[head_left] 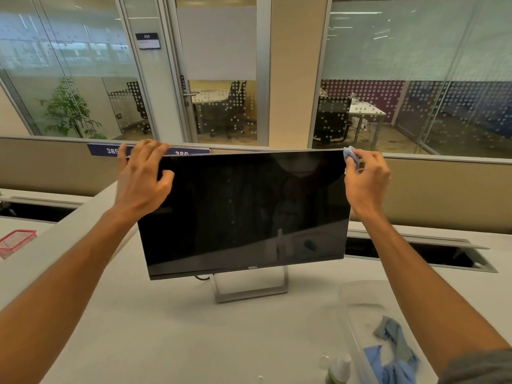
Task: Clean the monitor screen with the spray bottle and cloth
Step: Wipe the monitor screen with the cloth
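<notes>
A black monitor (246, 209) on a silver stand sits in the middle of the white desk (166, 328), its screen dark. My left hand (144, 178) grips the monitor's top left corner, fingers over the top edge and thumb on the screen. My right hand (365, 178) pinches a small blue cloth (351, 157) against the top right corner of the monitor. The spray bottle (339, 370), white with a green label, stands at the bottom edge of the view, right of centre, only its top showing.
A clear plastic tub (360, 300) at the front right holds grey and blue cloths (393, 356). A red mesh basket (16, 242) sits at the far left. A beige partition (443, 195) runs behind the monitor, with open cable troughs (415, 253) along the desk's back. Glass-walled offices lie beyond.
</notes>
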`<act>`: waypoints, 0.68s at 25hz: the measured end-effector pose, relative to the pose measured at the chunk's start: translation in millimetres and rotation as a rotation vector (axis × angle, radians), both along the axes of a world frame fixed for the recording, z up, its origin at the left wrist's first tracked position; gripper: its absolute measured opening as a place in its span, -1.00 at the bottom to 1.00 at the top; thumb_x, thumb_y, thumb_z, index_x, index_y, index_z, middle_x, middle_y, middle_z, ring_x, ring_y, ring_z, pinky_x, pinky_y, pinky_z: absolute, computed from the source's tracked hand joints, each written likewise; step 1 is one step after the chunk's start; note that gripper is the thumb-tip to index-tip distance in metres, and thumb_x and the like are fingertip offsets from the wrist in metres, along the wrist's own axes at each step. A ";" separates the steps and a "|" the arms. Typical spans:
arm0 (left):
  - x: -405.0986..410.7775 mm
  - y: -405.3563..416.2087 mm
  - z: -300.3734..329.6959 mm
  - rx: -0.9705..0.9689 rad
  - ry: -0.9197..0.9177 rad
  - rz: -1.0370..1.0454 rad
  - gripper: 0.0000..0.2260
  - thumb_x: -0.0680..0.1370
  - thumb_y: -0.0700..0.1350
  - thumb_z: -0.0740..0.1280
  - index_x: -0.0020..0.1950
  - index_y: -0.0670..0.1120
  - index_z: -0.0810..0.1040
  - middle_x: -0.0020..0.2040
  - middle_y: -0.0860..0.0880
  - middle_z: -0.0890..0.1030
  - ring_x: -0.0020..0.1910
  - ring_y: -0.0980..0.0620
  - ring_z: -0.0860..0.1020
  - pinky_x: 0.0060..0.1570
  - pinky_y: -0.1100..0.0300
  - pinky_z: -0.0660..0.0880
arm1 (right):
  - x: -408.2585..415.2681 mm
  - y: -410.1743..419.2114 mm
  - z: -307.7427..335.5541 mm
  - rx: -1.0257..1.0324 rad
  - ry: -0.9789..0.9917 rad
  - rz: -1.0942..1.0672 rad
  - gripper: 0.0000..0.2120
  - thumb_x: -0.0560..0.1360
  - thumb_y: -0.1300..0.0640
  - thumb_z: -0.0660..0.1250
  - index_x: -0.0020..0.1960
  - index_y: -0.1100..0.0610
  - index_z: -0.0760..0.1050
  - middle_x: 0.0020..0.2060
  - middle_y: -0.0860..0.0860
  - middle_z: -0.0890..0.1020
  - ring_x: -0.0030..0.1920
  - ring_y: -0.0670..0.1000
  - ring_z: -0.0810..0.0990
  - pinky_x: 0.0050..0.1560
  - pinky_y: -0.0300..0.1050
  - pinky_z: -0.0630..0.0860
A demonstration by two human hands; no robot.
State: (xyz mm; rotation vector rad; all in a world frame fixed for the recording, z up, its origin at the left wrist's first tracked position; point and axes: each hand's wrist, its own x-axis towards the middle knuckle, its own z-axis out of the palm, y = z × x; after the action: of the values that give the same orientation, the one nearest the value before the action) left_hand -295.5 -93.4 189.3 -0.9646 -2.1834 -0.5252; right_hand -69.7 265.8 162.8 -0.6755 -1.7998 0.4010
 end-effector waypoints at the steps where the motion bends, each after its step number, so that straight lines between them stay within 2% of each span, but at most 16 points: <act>1: -8.0 -8.8 -1.7 0.047 -0.003 0.039 -0.62 0.48 -0.07 0.17 0.28 -0.08 0.45 0.30 -0.10 0.47 0.38 -0.07 0.32 0.44 -0.15 -0.04 | -2.5 -2.7 -2.9 -0.007 0.001 -0.003 -0.73 0.53 0.10 0.33 0.21 0.14 0.53 0.07 0.09 0.58 -0.05 -0.06 0.53 -0.10 -0.35 0.41; 3: -21.9 -23.9 -4.7 0.147 -0.072 0.061 -0.68 0.53 -0.08 0.15 0.24 -0.09 0.50 0.25 -0.11 0.47 0.33 -0.09 0.35 0.38 -0.13 0.09 | -8.4 -8.0 -7.2 -0.033 0.019 -0.015 -0.71 0.52 0.12 0.35 0.22 0.15 0.52 0.09 0.10 0.57 0.00 -0.02 0.54 -0.03 -0.31 0.45; 5: -26.1 -31.5 -6.9 0.249 -0.235 -0.037 -0.71 0.60 -0.10 0.13 0.26 -0.11 0.50 0.20 -0.15 0.50 0.24 -0.11 0.42 0.27 0.02 0.26 | -15.8 -15.0 -10.6 -0.067 0.052 -0.011 -0.71 0.52 0.12 0.34 0.23 0.15 0.51 0.10 0.10 0.57 0.01 0.00 0.55 -0.01 -0.22 0.53; 7: -25.5 -32.9 -7.9 0.314 -0.366 -0.138 -0.73 0.63 -0.14 0.13 0.29 -0.12 0.47 0.16 -0.15 0.52 0.15 -0.07 0.45 0.15 0.15 0.33 | -25.7 -27.5 -14.6 -0.076 0.074 0.009 -0.73 0.53 0.11 0.34 0.21 0.15 0.52 0.08 0.10 0.58 -0.01 -0.03 0.55 -0.05 -0.21 0.56; 10: -24.6 -31.1 -7.9 0.373 -0.436 -0.185 -0.73 0.64 -0.15 0.12 0.30 -0.11 0.46 0.14 -0.13 0.51 0.12 -0.02 0.45 0.04 0.31 0.35 | -43.1 -53.2 -18.9 -0.064 0.095 0.041 -0.78 0.53 0.12 0.34 0.15 0.15 0.54 0.06 0.09 0.58 -0.04 -0.12 0.51 -0.08 -0.28 0.54; 12: -25.7 -30.1 -8.5 0.385 -0.450 -0.189 -0.73 0.64 -0.15 0.12 0.31 -0.11 0.46 0.15 -0.14 0.50 0.13 -0.02 0.45 0.02 0.39 0.33 | -53.1 -71.4 -19.6 -0.051 0.099 0.066 -0.80 0.52 0.14 0.35 0.12 0.15 0.55 0.06 0.08 0.58 -0.04 -0.13 0.52 -0.10 -0.41 0.46; 14: -27.3 -29.9 -9.2 0.382 -0.450 -0.193 -0.72 0.64 -0.15 0.12 0.32 -0.11 0.46 0.15 -0.14 0.50 0.14 -0.04 0.46 0.03 0.36 0.34 | -63.0 -90.4 -19.4 -0.042 0.101 0.106 -0.81 0.51 0.16 0.36 0.11 0.17 0.55 0.05 0.07 0.58 -0.06 -0.15 0.52 -0.16 -0.51 0.39; 17: -27.5 -30.9 -8.6 0.386 -0.446 -0.204 -0.72 0.64 -0.15 0.13 0.31 -0.11 0.46 0.14 -0.14 0.50 0.13 -0.03 0.46 0.02 0.36 0.34 | -79.5 -123.5 -19.5 -0.005 0.107 0.186 -0.85 0.50 0.19 0.36 0.06 0.18 0.57 0.02 0.07 0.58 -0.10 -0.18 0.50 -0.19 -0.52 0.42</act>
State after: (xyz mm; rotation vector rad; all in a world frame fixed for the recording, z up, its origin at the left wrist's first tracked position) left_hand -323.0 -124.3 180.7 -0.9216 -2.2430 -1.3121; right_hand -149.2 142.3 143.3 -0.4819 -1.7659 0.5561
